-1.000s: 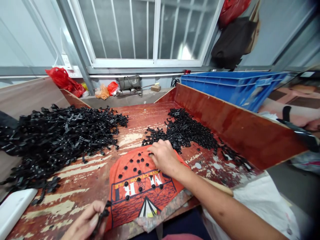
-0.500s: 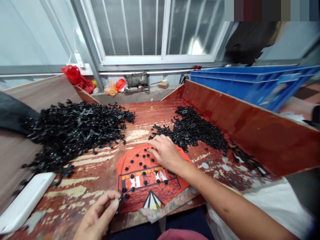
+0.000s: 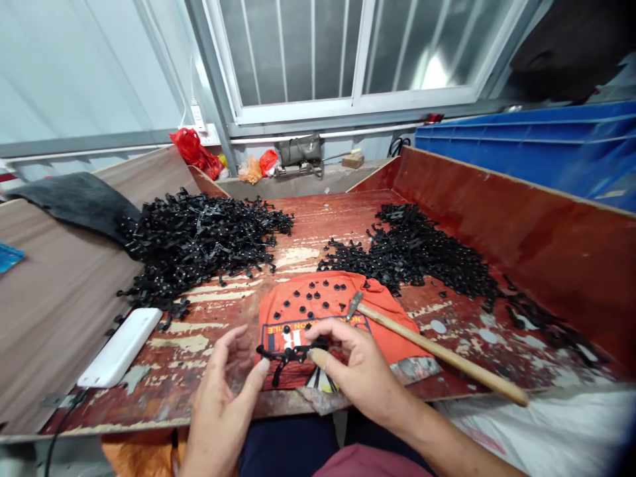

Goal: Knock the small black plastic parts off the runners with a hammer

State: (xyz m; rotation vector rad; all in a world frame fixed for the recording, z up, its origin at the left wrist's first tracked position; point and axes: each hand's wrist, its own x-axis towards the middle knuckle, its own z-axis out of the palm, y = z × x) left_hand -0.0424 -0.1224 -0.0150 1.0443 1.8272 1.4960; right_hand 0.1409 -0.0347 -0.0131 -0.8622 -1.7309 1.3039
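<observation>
My right hand (image 3: 355,368) pinches a branched black plastic part (image 3: 284,358) between thumb and fingers, low over the orange printed cloth (image 3: 278,298). At the part's other end is my left hand (image 3: 228,391), its fingers spread apart and its thumb tip against or very near the part. Several small black round studs (image 3: 309,296) stand on the cloth beyond my hands. A hammer (image 3: 437,348) with a wooden handle lies across the cloth's right side, its metal head by the studs. My hands cover part of the cloth's lettering.
Black plastic parts lie heaped at the left (image 3: 203,232) and at the right (image 3: 427,255). A white phone-like device (image 3: 122,348) rests on the left. A red wooden side board (image 3: 521,225) borders the table, with a blue crate (image 3: 521,149) behind it.
My right hand has come back from the cloth's far edge and now grips the black part. My left fingers have spread. The hammer now shows on the cloth. The view has shifted left.
</observation>
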